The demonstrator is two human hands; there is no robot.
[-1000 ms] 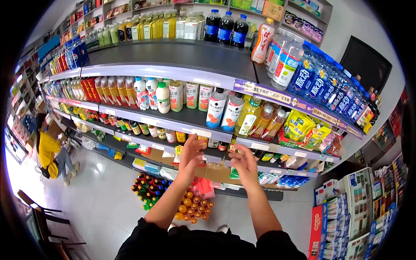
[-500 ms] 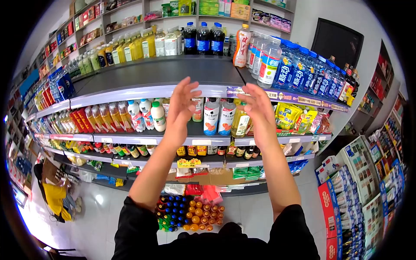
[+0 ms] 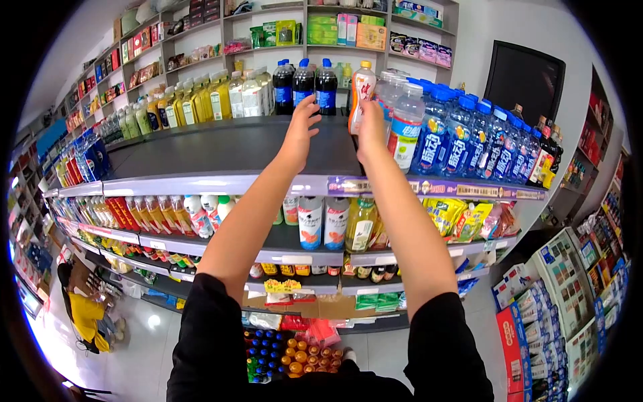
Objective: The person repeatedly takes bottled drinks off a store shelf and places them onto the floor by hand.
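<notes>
Both hands raised over top shelf [image 3: 214, 144], well apart. Left hand [image 3: 298, 139]: open, fingers spread and slightly bent, holding nothing; nearest blue-capped dark bottles [image 3: 303, 84], upright at shelf's back. Right hand [image 3: 372, 130]: in front of orange-and-white bottle [image 3: 360, 95], overlapping its lower part; grip or contact cannot be told. That bottle upright, between dark bottles and clear bottles [image 3: 406, 127]. Blue bottles [image 3: 433, 137] in rows farther right.
</notes>
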